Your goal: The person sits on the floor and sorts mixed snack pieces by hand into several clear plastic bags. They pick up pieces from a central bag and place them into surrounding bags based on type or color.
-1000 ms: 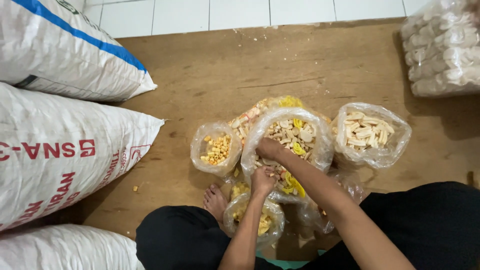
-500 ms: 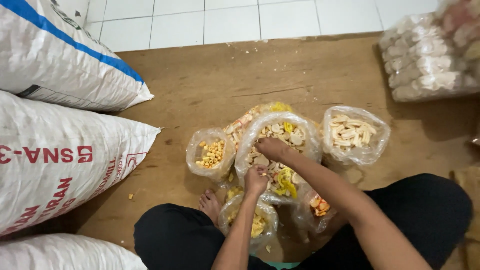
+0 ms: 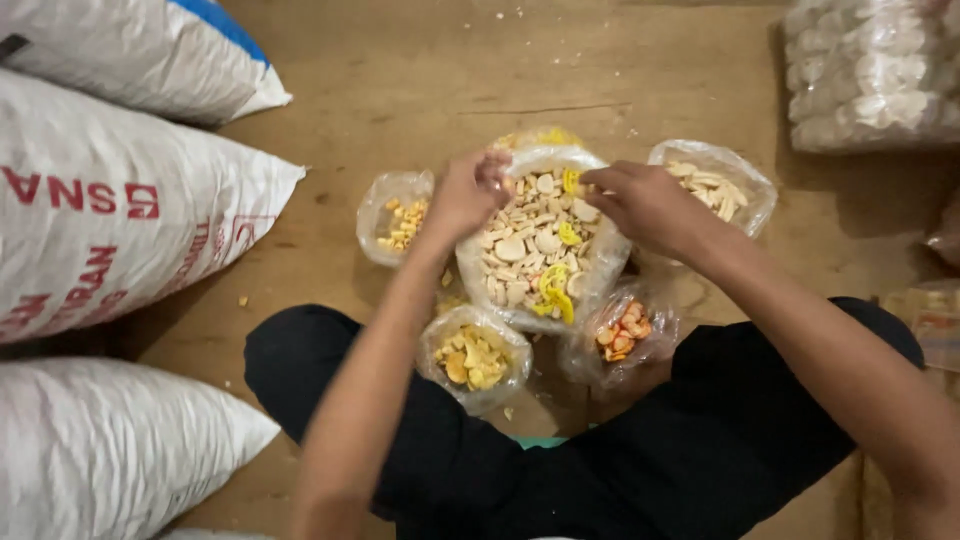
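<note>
Head view: the central bag (image 3: pixel 540 250), clear thin plastic and full of pale round and stick-shaped crackers with a few yellow curls, stands on the wooden floor (image 3: pixel 400 90) just in front of the seated person's crossed legs in black trousers (image 3: pixel 700 450). Both hands are at its open mouth. The left hand (image 3: pixel 465 195) is on the far left edge of the rim, its fingers curled and pinching the plastic. The right hand (image 3: pixel 645 205) is on the far right edge, its fingers bent inward and closed on the rim there.

As I judge it, the step in hand is gathering or adjusting the bag's mouth. With plastic this thin and a load this high, any pull calls for an even grip on both sides so nothing spills.

Both forearms reach forward from the bottom of the view and angle toward each other, wrists roughly level and above the bag.

Four smaller bags crowd it:
- a yellow-piece bag (image 3: pixel 395 215) to the left
- a pale-stick bag (image 3: pixel 715 185) to the right
- a yellow-chip bag (image 3: pixel 472 360) nearer the person
- an orange-piece bag (image 3: pixel 622 335) nearer the person

Further out:
- white woven sacks (image 3: pixel 110 220) along the left
- a big clear bag of white crackers (image 3: pixel 870 70) at the top right
</note>
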